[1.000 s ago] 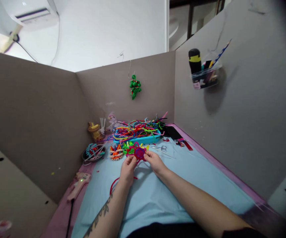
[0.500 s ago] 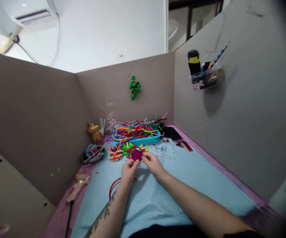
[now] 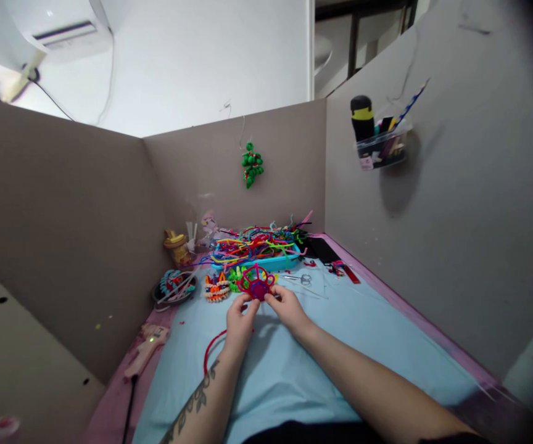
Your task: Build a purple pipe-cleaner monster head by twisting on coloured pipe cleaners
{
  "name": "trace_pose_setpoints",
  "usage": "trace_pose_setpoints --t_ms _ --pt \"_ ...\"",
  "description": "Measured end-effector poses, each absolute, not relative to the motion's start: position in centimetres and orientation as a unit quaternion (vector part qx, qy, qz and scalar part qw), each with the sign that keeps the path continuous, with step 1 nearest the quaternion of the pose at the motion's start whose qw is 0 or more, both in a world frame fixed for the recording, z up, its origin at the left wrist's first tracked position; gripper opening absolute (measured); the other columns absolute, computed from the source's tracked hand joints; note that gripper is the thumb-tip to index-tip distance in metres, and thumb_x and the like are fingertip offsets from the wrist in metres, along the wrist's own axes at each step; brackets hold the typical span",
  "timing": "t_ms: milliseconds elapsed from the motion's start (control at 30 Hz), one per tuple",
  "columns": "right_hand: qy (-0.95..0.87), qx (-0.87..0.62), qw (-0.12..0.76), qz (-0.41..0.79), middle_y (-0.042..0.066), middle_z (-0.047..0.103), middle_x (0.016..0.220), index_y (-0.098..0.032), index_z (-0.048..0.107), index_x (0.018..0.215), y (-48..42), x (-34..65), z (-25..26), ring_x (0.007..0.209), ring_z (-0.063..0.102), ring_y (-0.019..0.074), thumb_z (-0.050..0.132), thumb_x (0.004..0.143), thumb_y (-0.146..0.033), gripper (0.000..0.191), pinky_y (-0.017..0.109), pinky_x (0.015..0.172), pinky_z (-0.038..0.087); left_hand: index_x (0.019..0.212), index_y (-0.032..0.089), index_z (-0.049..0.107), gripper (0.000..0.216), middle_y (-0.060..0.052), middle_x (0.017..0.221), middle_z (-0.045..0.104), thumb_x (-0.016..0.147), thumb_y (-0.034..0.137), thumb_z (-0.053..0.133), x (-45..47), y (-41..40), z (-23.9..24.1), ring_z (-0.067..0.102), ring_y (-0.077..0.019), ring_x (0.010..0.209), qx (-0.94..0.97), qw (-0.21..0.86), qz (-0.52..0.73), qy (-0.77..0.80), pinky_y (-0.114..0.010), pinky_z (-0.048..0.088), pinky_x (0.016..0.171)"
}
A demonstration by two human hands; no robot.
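Note:
My left hand (image 3: 240,320) and my right hand (image 3: 289,308) both pinch the lower edge of a magenta pipe-cleaner flower (image 3: 256,284) with a purple coiled centre, held just above the light blue mat (image 3: 340,333). A loose red pipe cleaner (image 3: 211,349) curves on the mat under my left wrist. Beyond the flower lie an orange and white pipe-cleaner figure (image 3: 216,287) and a green one (image 3: 235,275).
A blue tray (image 3: 278,262) piled with coloured pipe cleaners stands at the back. Small scissors (image 3: 300,279) lie right of the flower, a dark bowl (image 3: 173,287) and a yellow bottle (image 3: 177,245) to the left. A pink glue gun (image 3: 147,349) rests by the left partition. A clear holder (image 3: 382,145) hangs on the right wall.
Both hands have turned the flower a little and drawn closer together on its lower edge. Nothing else on the mat has moved.

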State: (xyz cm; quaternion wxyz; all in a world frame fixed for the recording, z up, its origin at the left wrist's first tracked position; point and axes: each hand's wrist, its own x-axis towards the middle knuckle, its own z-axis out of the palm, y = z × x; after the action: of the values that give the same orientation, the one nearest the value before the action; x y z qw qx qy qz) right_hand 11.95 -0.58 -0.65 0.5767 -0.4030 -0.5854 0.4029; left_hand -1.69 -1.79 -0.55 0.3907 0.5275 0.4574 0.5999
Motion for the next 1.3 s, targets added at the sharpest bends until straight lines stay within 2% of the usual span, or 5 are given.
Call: trace_pose_setpoints --t_ms 533,800,1000,1133,1300 --pt "-0.559 -0.401 0.584 0.431 -0.004 0.045 0.056 -0.018 0.047 0.058 -0.7 12.0 -0.5 0.055 0.039 0.0115 0.058 0.068 -0.038 0.025 0.024 0.056 0.032 0.105 0.020 0.046 0.043 -0.006 0.097 0.058 0.068 0.029 0.066 -1.6 -1.8 -1.4 0.057 -0.0211 0.094 0.601 0.239 0.595 0.477 -0.035 0.044 0.079" --pt "-0.501 -0.338 0.604 0.520 -0.005 0.040 0.052 -0.018 0.045 0.055 -0.7 12.5 0.0 0.052 0.035 0.0095 0.058 0.067 -0.032 0.023 0.023 0.054 0.029 0.137 0.022 0.020 0.099 -0.016 0.145 0.017 0.056 0.036 0.076 -1.9 -2.1 -1.3 0.009 -0.0342 0.135 0.690 0.016 0.546 0.474 -0.054 0.015 0.107" --pt "-0.480 -0.286 0.538 0.631 -0.003 0.046 0.055 -0.016 0.052 0.061 -0.4 13.4 0.3 0.049 0.038 0.0094 0.062 0.064 -0.032 0.019 0.022 0.050 0.030 0.137 0.024 0.023 0.094 -0.013 0.138 0.035 0.058 0.029 0.075 -1.9 -2.3 -1.8 0.029 -0.0309 0.130 0.738 0.109 0.522 0.414 -0.049 0.026 0.105" --pt "-0.553 -0.324 0.537 0.549 -0.002 0.048 0.057 -0.016 0.053 0.066 -0.2 13.8 0.2 0.052 0.043 0.0114 0.059 0.071 -0.045 0.030 0.024 0.053 0.034 0.131 0.022 0.033 0.078 -0.012 0.130 0.044 0.062 0.024 0.071 -1.8 -1.9 -1.7 0.044 -0.0270 0.120 0.685 0.204 0.559 0.421 -0.044 0.033 0.102" --pt "-0.682 -0.343 0.559 0.325 0.011 0.046 0.124 -0.020 0.045 0.121 -0.3 15.5 0.9 0.116 0.043 0.0265 0.067 0.063 -0.055 0.071 0.038 0.094 0.037 0.129 0.024 0.030 0.077 -0.013 0.133 0.039 0.063 0.021 0.069 -1.7 -2.4 -0.3 0.049 -0.0253 0.115 0.618 0.365 0.584 0.380 -0.040 0.040 0.097"
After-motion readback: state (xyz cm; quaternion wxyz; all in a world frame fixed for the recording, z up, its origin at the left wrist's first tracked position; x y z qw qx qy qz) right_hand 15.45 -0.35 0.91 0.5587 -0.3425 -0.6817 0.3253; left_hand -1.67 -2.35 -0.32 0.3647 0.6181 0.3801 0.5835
